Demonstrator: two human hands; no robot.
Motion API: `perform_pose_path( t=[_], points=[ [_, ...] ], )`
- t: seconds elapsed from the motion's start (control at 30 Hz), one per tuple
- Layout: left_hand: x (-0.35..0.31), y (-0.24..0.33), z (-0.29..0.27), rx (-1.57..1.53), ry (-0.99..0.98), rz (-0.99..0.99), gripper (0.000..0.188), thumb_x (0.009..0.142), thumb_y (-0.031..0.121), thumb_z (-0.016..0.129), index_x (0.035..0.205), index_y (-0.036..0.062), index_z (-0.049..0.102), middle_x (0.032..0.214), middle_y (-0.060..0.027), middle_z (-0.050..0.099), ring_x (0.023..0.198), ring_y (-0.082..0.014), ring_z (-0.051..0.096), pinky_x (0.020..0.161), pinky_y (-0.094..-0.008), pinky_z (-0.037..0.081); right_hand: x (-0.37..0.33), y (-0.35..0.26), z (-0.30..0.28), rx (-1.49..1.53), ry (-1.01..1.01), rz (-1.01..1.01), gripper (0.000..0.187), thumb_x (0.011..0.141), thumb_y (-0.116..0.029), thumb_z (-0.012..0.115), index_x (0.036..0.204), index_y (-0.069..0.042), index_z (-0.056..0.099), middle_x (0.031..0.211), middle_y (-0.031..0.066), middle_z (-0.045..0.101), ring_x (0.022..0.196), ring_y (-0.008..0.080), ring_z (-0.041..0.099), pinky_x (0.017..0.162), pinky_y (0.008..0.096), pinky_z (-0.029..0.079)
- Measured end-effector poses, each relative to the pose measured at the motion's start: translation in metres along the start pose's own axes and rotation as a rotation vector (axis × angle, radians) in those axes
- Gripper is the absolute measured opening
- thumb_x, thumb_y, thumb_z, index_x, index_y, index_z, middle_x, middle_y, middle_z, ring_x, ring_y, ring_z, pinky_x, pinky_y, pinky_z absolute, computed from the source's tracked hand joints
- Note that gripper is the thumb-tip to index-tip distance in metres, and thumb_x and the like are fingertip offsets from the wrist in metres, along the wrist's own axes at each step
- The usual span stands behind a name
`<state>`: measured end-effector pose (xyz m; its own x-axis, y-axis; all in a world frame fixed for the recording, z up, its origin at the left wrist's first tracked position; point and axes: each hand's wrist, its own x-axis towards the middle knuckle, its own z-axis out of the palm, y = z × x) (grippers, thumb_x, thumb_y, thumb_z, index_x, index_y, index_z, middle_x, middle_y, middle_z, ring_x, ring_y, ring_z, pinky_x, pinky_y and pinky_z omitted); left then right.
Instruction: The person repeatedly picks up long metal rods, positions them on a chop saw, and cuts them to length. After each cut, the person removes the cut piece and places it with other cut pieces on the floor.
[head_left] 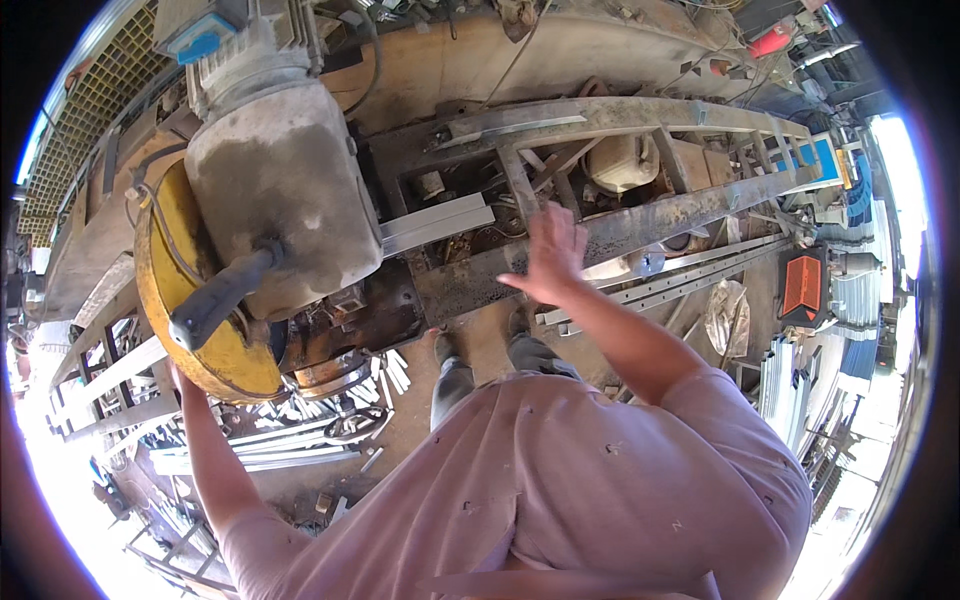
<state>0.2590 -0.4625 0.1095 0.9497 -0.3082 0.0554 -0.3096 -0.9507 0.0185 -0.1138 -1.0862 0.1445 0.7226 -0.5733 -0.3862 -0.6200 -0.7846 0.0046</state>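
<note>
My right hand (553,252) is held with its fingers spread, over or on the front rail of a long dirty steel frame (680,215); I cannot tell whether it touches. It holds nothing. Just left of it, a pale metal profile (440,222) juts out from under a large cut-off saw. The saw has a grey, stained housing (280,190), a yellow blade guard (160,270) and a dark handle (225,295). My left arm reaches up beside the guard's lower edge, where the guard hides the hand and fingers. Near there, a pale bar (110,385) extends left.
Thin metal offcuts (390,375) and longer bars (270,455) lie on the floor at lower left. Long perforated bars (690,275) lie right of my legs. A plastic jug (622,163) sits within the frame. An orange and black box (803,285) stands at the right.
</note>
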Motion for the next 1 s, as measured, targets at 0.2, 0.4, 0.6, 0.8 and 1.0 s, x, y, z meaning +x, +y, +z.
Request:
perform_pose_path(
  t=[0.2,0.4,0.6,0.8,1.0],
  points=[
    [-0.217,-0.092,0.041,-0.012,-0.195,-0.373,0.102,0.078,0.018,0.092,0.162,0.0034,0.037,0.155,-0.0271,0.052,0.145,-0.0445,0.048,0.121,-0.0517,0.041,0.073,-0.110,-0.003,0.199,0.261,-0.810,0.088,0.077,-0.034,0.093,0.147,0.003,0.054,0.145,0.0224,0.056,0.138,0.0411,0.053,0.122,0.0502,0.040],
    [-0.412,0.038,0.058,-0.080,-0.943,-0.568,0.108,0.080,0.032,0.092,0.161,-0.0057,0.030,0.147,-0.0283,0.060,0.134,-0.0426,0.062,0.114,-0.0468,0.051,0.111,-0.129,-0.011,-0.069,0.187,-0.780,0.055,0.074,-0.036,0.086,0.122,-0.011,0.074,0.123,0.0074,0.068,0.122,0.0254,0.062,0.103,0.0441,0.043],
    [-0.436,0.210,0.059,-0.368,-1.077,-0.557,0.089,0.081,0.027,0.091,0.150,-0.0032,0.044,0.132,-0.0230,0.067,0.123,-0.0368,0.068,0.105,-0.0440,0.055,0.114,-0.101,-0.014,-0.047,0.190,-0.854,0.050,0.076,-0.031,0.082,0.122,-0.011,0.076,0.127,0.0061,0.068,0.125,0.0241,0.062,0.107,0.0470,0.040],
    [-0.364,0.324,0.040,-0.590,-1.017,-0.333,0.070,0.082,0.022,0.091,0.138,-0.0008,0.057,0.118,-0.0177,0.074,0.112,-0.0310,0.074,0.095,-0.0413,0.058,0.140,0.064,-0.041,-0.121,0.104,-0.753,0.041,0.074,-0.028,0.084,0.113,-0.014,0.078,0.120,0.0054,0.070,0.120,0.0233,0.065,0.104,0.0473,0.042],
    [-0.269,0.438,-0.032,-0.604,-0.658,0.186,0.058,0.082,0.019,0.090,0.132,0.0034,0.066,0.105,-0.0154,0.079,0.101,-0.0297,0.078,0.089,-0.0415,0.060,0.171,0.372,-0.046,-0.274,0.357,-0.464,0.064,0.065,-0.047,0.095,0.123,-0.027,0.075,0.120,-0.0029,0.073,0.119,0.0230,0.065,0.103,0.0491,0.042]
  ],
)
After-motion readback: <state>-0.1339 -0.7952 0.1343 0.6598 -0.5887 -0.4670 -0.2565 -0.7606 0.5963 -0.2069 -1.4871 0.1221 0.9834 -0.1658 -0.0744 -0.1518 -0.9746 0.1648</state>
